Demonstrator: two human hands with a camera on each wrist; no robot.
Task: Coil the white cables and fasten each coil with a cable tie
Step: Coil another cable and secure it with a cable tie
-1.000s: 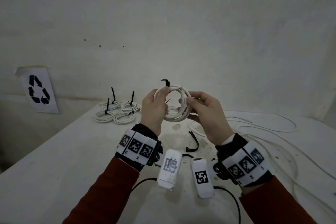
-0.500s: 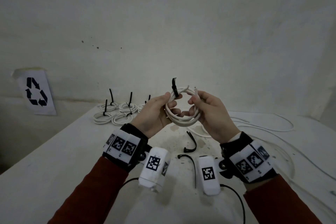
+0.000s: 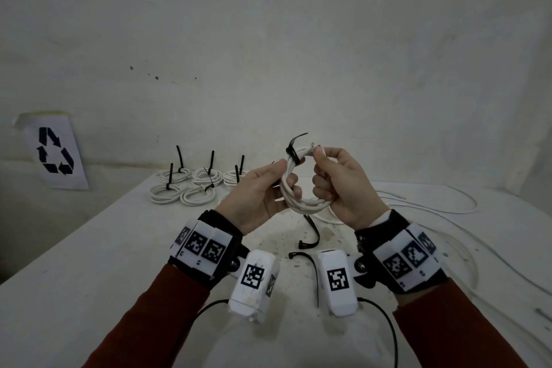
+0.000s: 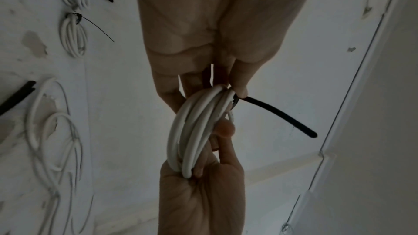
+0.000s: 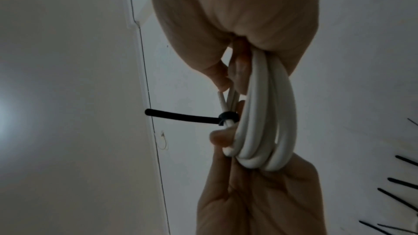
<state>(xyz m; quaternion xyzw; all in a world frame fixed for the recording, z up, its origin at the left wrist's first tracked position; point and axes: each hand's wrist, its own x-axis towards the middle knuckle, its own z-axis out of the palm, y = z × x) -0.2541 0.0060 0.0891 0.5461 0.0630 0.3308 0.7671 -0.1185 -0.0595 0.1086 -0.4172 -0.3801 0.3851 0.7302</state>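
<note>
Coil (image 3: 301,188) of white cable was held up above the counter (image 3: 89,263), a black cable tie (image 3: 294,151) already cinched round its top, between both grips: left hand (image 3: 257,197) and right hand (image 3: 343,188) each curled round a side. Several tied coils (image 3: 191,185) lay at the back, while loose cables (image 3: 433,209) on the right were left to do.

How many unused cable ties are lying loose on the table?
2: one cable tie curls on the table just below the held coil; the second lies nearer, between the wrist cameras. More may be hidden behind the hands.
</note>
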